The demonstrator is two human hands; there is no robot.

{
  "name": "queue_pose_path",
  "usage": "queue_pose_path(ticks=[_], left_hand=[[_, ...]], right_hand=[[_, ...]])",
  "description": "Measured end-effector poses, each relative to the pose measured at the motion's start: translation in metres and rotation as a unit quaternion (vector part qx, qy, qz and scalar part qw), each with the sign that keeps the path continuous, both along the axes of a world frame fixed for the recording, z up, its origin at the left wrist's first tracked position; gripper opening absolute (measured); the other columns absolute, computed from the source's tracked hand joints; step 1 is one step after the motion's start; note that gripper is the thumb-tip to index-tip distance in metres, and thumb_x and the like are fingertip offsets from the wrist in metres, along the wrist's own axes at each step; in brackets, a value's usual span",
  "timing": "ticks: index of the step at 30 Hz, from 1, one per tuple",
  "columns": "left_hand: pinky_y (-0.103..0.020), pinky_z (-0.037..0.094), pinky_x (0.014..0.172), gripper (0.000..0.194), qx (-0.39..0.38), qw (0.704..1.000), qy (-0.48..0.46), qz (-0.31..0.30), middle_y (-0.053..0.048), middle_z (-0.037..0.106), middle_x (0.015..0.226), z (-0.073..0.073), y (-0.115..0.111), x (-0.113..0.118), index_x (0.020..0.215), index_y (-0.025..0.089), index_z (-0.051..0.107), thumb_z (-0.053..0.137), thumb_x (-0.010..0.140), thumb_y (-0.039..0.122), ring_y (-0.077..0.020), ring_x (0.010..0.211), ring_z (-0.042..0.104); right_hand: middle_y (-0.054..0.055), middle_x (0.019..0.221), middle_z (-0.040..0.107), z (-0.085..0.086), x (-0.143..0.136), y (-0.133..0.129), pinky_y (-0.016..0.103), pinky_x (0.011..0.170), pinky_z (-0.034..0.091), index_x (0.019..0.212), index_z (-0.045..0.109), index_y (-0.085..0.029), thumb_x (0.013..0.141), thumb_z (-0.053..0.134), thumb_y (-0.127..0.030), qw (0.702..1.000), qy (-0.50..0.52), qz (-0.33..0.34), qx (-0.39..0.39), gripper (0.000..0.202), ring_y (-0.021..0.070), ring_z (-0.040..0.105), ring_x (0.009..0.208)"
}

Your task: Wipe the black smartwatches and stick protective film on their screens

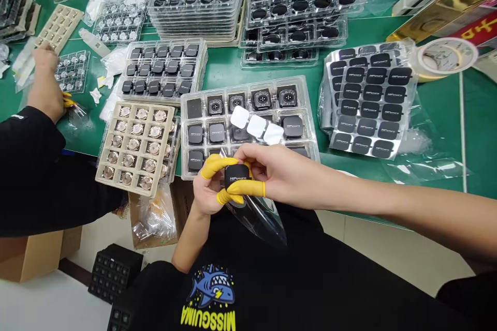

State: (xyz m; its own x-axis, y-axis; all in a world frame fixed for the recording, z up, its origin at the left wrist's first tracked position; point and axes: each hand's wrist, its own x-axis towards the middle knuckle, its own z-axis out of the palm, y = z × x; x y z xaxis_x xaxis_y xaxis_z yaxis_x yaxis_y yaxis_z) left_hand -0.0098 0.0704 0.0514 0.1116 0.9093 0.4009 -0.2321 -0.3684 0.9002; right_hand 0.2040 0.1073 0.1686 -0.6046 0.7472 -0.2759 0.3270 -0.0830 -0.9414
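Note:
Between my hands is a black square watch piece [237,173] with light lettering on its face. My left hand [208,186], in yellow finger covers, grips it from the left side. From the right, my right hand [259,171] pinches it, its thumb in a yellow cover across the lower edge. A clear plastic film [258,220] hangs below the fingers over my lap. Just behind my hands lies a clear tray [248,88] of square watch pieces, some lettered and some showing round sensor backs. White square stickers [257,126] rest on that tray.
Left of the tray are a beige watch tray [136,158] and black-piece trays [161,70]. Stacked clear trays [198,15] stand behind. Sheets of black stickers [367,98] and a tape roll [446,58] lie right. Another person's hand [45,59] is at far left.

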Motion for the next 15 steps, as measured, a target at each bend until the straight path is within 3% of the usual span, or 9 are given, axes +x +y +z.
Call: queue_pose_path(ticks=[6,11,13,15], left_hand=[[-0.028,0.060,0.075,0.069,0.013,0.999,0.034,0.003,-0.004,0.075,0.104,-0.0033,-0.0021,0.0018,0.141,0.031,0.086,0.099,0.085,0.068,-0.0181,0.088,0.070],[-0.033,0.065,0.086,0.069,-0.005,1.000,0.009,-0.006,-0.006,0.075,0.114,-0.0009,-0.0033,0.0031,0.146,0.033,0.083,0.100,0.087,0.063,-0.0212,0.100,0.073],[-0.035,0.068,0.092,0.066,-0.014,1.000,0.003,-0.015,-0.007,0.076,0.117,0.0012,-0.0037,0.0024,0.148,0.033,0.081,0.099,0.090,0.059,-0.0231,0.106,0.075],[-0.036,0.069,0.093,0.064,-0.019,1.000,0.000,-0.020,-0.008,0.076,0.121,0.0028,-0.0042,0.0019,0.148,0.032,0.081,0.098,0.092,0.057,-0.0243,0.109,0.076]], right_hand=[[-0.003,0.068,0.057,-0.0076,-0.0043,0.0020,0.032,0.059,0.033,0.083,0.058,-0.026,0.098,0.073,-0.085,0.999,0.002,-0.036,0.010,0.062,0.0161,0.044,0.064],[-0.001,0.070,0.062,-0.0087,-0.0045,0.0042,0.032,0.061,0.035,0.082,0.061,-0.024,0.106,0.063,-0.054,0.997,-0.010,-0.050,0.064,0.038,0.0157,0.047,0.065],[-0.001,0.071,0.063,-0.0069,-0.0036,0.0067,0.031,0.061,0.036,0.080,0.061,-0.024,0.106,0.064,-0.050,0.998,0.020,-0.050,0.044,0.037,0.0151,0.049,0.065],[-0.003,0.066,0.058,-0.0040,-0.0019,0.0090,0.031,0.059,0.037,0.080,0.061,-0.025,0.107,0.065,-0.056,0.997,0.064,-0.043,-0.016,0.041,0.0144,0.048,0.061]])
